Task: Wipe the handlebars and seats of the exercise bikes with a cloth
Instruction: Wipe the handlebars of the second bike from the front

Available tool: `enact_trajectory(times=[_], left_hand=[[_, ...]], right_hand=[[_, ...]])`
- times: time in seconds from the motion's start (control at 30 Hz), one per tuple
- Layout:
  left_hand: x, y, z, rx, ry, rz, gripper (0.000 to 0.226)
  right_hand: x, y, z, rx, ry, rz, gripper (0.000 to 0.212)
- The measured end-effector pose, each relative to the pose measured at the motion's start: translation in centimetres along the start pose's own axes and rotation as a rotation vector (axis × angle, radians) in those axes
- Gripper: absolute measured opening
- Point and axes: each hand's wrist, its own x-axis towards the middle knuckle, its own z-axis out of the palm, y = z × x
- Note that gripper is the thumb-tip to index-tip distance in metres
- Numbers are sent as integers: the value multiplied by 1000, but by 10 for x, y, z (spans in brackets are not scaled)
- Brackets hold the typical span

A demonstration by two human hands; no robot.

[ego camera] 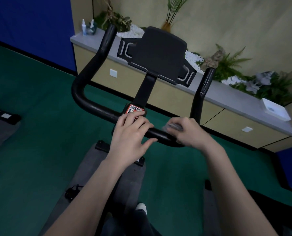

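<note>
Handlebars at frame centre, mid-wipe.
I've got my left hand lying open with straight fingers on the crossbar, probably steadying the bike, while my right hand curls round a blurred grey cloth, pressing it onto the bar.

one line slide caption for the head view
Right hand rubs a grey cloth along the exercise bike's black handlebar while the left hand steadies the bar.

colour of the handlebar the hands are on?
Black: the handlebar is glossy black all along, clearest in the head view.
</note>
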Motion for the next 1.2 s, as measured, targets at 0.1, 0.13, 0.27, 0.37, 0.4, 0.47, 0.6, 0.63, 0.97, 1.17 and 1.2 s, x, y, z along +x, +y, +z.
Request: enact_trajectory(times=[0.1, 0.13, 0.27, 0.37, 0.4, 0.47, 0.6, 0.63, 0.97, 1.17, 1.2], left_hand=[[0, 0, 0, 0, 4, -1, 34], [0, -1, 0, 1, 4, -2, 34], [0, 0, -1, 6, -3, 0, 35], [0, 0, -1, 7, -4, 1, 35], [0, 0, -1, 5, -2, 2, 35], [0, -1, -1, 0, 5, 1, 34], [0, 0, -1, -2, 5, 4, 34], [0, 0, -1, -3, 4, 5, 34], [0, 1, -2, 1, -2, -8, 34], [1, 1, -3, -1, -10, -14, 33], [0, 1, -3, -1, -12, -16, 33]], right_hand=[[0, 7, -10, -131, -62, 2, 9], [1, 6, -9, -169, -57, -15, 9], [0, -1, -6, -172, -55, -48, 11], [1, 5, -12, -260, -57, -53, 12], [0, 7, -13, -294, -42, -61, 13], [-3, 10, -9, -274, 10, -93, 15], [-10, 19, 3, -141, 136, -133, 8], [-11, 22, 6, -119, 196, -141, 7], [-33, 16, 97, 398, 1209, 59, 21], [-16, 18, 83, 584, 1301, 190, 19], [-18, 15, 87, 580, 1303, 180, 20]])
